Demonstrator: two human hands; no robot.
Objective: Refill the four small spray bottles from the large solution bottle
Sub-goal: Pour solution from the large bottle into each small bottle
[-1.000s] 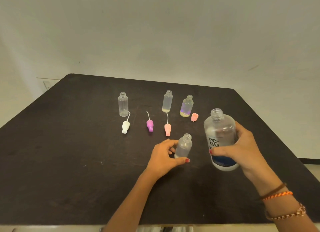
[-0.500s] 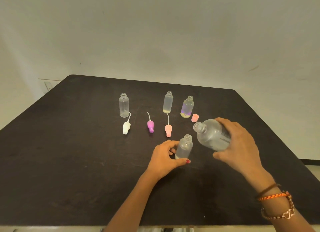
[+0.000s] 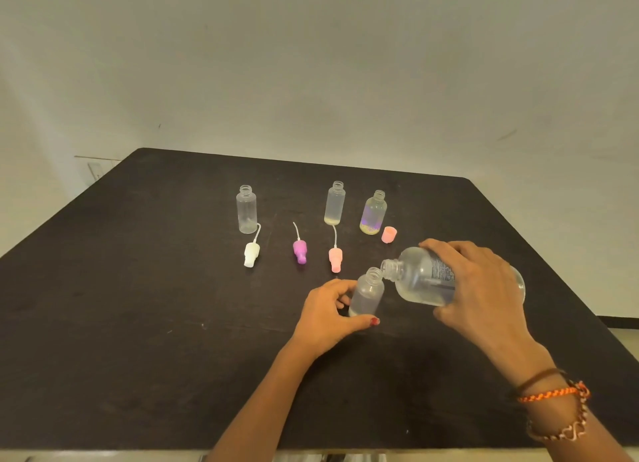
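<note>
1. One dark matte rectangular table (image 3: 138,323) carries everything.
2. One large clear plastic solution bottle (image 3: 425,282), uncapped, is tipped almost flat above the table's near right part. Its long axis runs left to right, neck pointing left and slightly down, mouth just beside the rim of the nearest small bottle. Clear liquid lies along its lower side.
3. The right hand (image 3: 484,288) grips this large bottle from above, fingers wrapped over its body; bracelets circle the wrist.
4. The left hand (image 3: 328,316) holds the nearest small frosted plastic bottle (image 3: 367,294) between curled fingers and thumb; it stands upright on the table, open mouth up.
5. Four small bottles in all, every one uncapped and upright: the held one, plus three in a far row, a clear one (image 3: 247,210), a tall frosted one (image 3: 334,204) and a rounded one with a yellowish bottom (image 3: 373,214).
6. Three spray heads lie on their sides, tubes pointing away: white (image 3: 251,253), purple (image 3: 299,250), pink (image 3: 335,258).
7. One small pink cap (image 3: 388,234) stands just beside the rounded bottle.
</note>
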